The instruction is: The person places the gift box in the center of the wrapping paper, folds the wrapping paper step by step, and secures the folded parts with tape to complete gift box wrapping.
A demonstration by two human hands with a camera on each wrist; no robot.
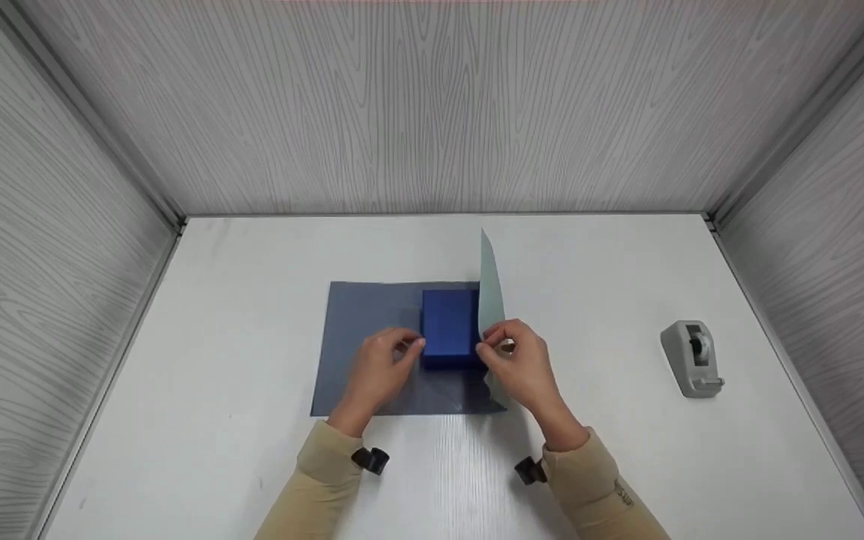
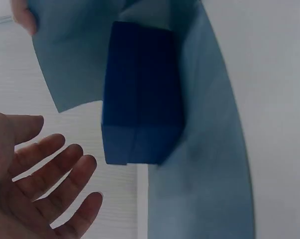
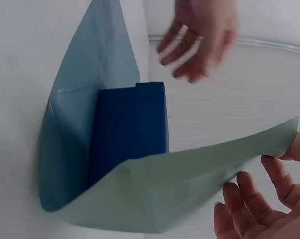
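A dark blue box (image 1: 448,324) stands on a sheet of wrapping paper (image 1: 361,307), blue-grey on its inner face and pale green on its outer one. My right hand (image 1: 520,361) pinches the paper's right end, which stands raised along the box's right side. In the right wrist view, thumb and forefinger hold its edge (image 3: 214,154) while the other fingers lie behind the pale side. My left hand (image 1: 385,364) is just left of the box, over the flat part of the paper. Its fingers (image 2: 60,174) are loosely bent in the left wrist view, with nothing between them.
To the right on the white table (image 1: 199,360) stands a grey tape dispenser (image 1: 692,358) with a roll in it. Wood-grain panels (image 1: 432,105) rise at the back and both sides. Dark wrist cameras (image 1: 370,460) sit at both cuffs.
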